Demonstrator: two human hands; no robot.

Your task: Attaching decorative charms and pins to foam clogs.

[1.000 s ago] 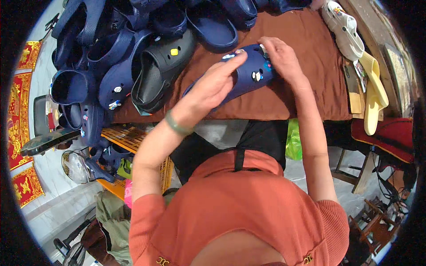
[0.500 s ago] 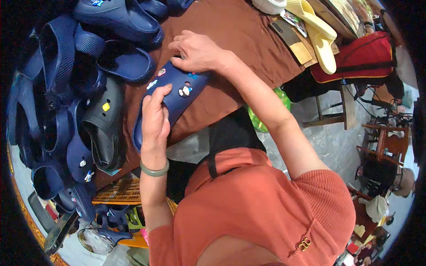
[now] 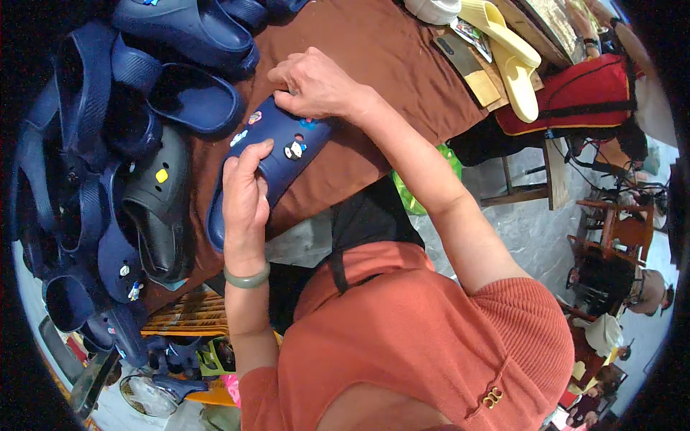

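Holding left hand: the left hand [image 3: 244, 197] holds a navy-blue foam clog with a perforated upper [image 3: 284, 169], thumb near the edge of its opening, other fingers mostly hidden.
Curled right hand: the right hand [image 3: 313, 82] bends over the toe; whether it pinches anything, I cannot tell.
Clog: slanting between both hands over brown cloth [image 3: 402, 65], small coloured figure charms [image 3: 294, 148] on its upper.
Change: a second ago the right fingers reached longer over the toe; now they are folded in, and the view has turned. Against half a second ago, the hands scarcely differ. The handling seems centred on the toe, with the left hand steadying.
Orange slatted plastic crate: just beside the left forearm [image 3: 187, 316]; navy footwear shows below its rim, whether inside is unclear.
Translucent green plastic bag: below the right forearm [image 3: 411, 195]; contents cannot be made out.
Black foam clog: left of the left hand [image 3: 162, 205], bearing one yellow charm.
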